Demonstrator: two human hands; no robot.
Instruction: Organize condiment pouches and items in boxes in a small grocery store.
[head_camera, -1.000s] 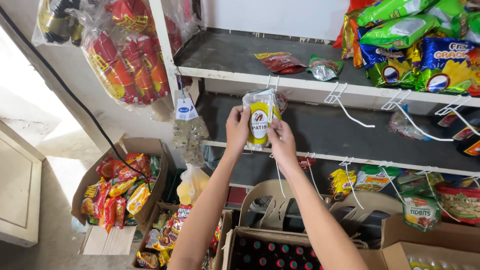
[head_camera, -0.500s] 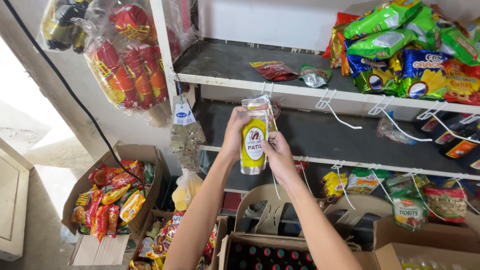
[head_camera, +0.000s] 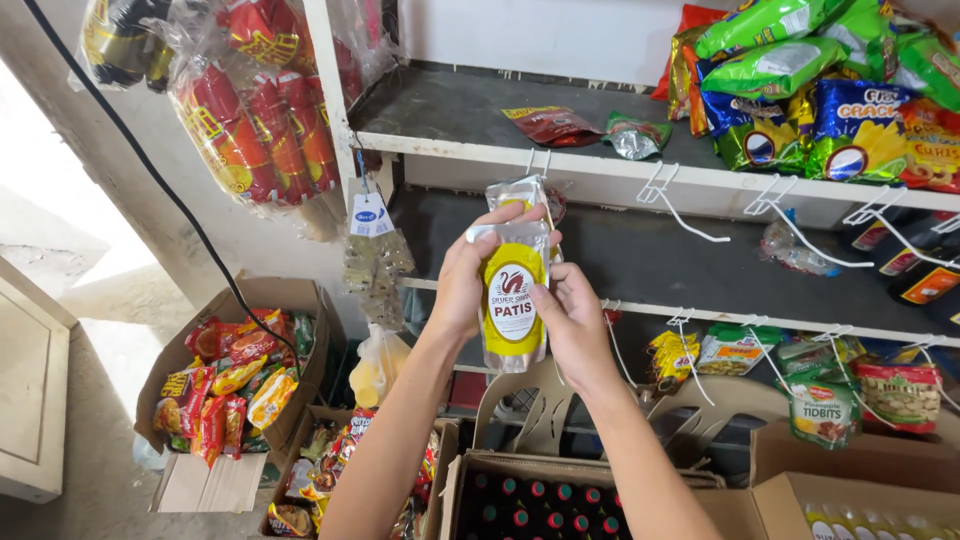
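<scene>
At 6 o'clock, nearest us, sits an open box of dark bottles (head_camera: 520, 505). Above it, at centre, we hold a clear pouch with a yellow label (head_camera: 512, 300) upright between both hands: our left hand (head_camera: 462, 285) wraps its left edge, our right hand (head_camera: 572, 320) grips its right side, thumb on the label. Behind, at 12 o'clock, a white hook (head_camera: 538, 160) carries another pouch; green snack bags (head_camera: 775, 65) fill the shelf (head_camera: 600, 172) at 2 o'clock
</scene>
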